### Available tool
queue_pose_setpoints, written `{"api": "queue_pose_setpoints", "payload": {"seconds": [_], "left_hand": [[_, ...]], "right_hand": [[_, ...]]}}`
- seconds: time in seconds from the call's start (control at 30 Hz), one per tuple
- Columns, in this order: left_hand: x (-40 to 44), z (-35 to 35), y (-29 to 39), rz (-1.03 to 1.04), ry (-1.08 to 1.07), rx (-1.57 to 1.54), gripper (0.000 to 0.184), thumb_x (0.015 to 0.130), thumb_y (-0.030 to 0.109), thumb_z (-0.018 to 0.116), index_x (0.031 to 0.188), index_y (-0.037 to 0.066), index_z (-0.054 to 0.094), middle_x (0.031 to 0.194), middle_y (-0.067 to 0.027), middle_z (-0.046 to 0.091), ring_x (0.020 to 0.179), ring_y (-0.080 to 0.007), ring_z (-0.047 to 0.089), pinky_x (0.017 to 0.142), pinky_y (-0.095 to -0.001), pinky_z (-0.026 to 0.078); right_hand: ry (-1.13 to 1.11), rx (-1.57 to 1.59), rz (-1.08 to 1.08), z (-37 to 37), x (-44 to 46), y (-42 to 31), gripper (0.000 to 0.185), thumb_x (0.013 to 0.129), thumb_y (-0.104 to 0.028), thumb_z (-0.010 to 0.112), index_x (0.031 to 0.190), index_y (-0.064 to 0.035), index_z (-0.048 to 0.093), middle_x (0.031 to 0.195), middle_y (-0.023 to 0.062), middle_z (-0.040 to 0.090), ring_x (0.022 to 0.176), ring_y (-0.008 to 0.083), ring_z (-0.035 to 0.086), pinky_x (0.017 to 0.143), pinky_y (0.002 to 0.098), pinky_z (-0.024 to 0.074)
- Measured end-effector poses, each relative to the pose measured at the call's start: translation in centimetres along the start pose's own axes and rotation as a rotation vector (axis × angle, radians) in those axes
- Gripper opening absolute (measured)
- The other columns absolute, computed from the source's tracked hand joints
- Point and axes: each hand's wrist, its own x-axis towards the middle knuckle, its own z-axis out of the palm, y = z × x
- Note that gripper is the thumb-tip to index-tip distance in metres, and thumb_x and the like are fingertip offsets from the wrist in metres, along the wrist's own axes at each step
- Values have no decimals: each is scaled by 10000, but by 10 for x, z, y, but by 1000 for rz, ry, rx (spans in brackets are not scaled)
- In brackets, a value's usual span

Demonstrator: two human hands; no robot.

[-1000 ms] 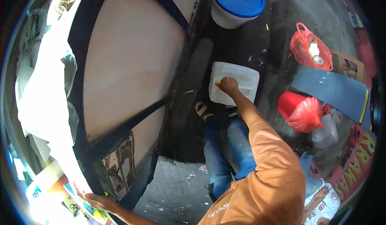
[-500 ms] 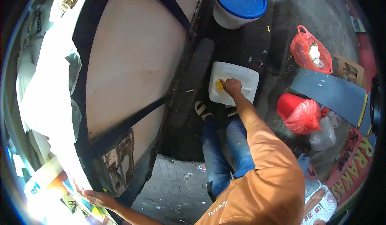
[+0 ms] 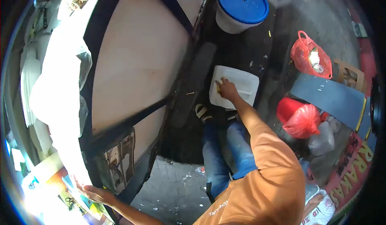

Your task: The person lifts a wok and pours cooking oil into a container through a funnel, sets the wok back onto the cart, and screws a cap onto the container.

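Observation:
My right hand (image 3: pixel 228 90) is down at a white plastic tub or box (image 3: pixel 241 77) on the dark floor, over the left part of its pale top. A small yellow piece (image 3: pixel 218 88) shows at the fingers, which are closed against it; too little is visible to tell its kind. Far to the left, my left hand (image 3: pixel 98 194) grips the edge of a bright counter (image 3: pixel 78 166). Glare partly washes out those fingertips.
A tall cabinet side with pale panels (image 3: pixel 136 56) stands left of my legs. Beyond the box is a white bucket with a blue lid (image 3: pixel 243 3). To the right lie red plastic bags (image 3: pixel 302 121), a grey-blue board (image 3: pixel 327 92) and a lettered banner (image 3: pixel 354 172).
The view has shifted slightly, so the scene sits a little lower. My right hand has turned a little over the box, its fingers now pointing more to the upper left. My left hand stays at the counter edge.

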Motion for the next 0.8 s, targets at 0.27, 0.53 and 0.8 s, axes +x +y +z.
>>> {"api": "queue_pose_setpoints", "payload": {"seconds": [0.27, 0.53, 0.8], "left_hand": [[-1, 2, 10, -11, 19, 25, 731, 918, 536, 144, 1177, -56, 485, 1209, -221, 490, 1149, -342, 441, 992, -438, 294], [1, 1, 4, 16, 3, -27, 696, 922, 531, 180, 1193, -30, 489, 1230, -201, 486, 1169, -332, 428, 1009, -421, 274], [2, -7, 3, 28, 28, -3, 567, 946, 425, 232, 1139, -33, 503, 1171, -236, 501, 1123, -398, 430, 966, -446, 304]], "right_hand": [[-117, -36, 61, 45, 6, 2, 437, 700, -239, 671, 1027, -12, 489, 1053, 200, 482, 931, 344, 545, 711, 410, 497], [-58, 128, 364, 6, 3, -25, 487, 719, -253, 683, 1103, -41, 472, 1030, 194, 482, 853, 345, 569, 681, 418, 504], [42, 928, 244, -130, -64, -135, 583, 802, -195, 600, 1326, -104, 360, 828, 152, 582, 776, 284, 587, 684, 374, 469]]}}
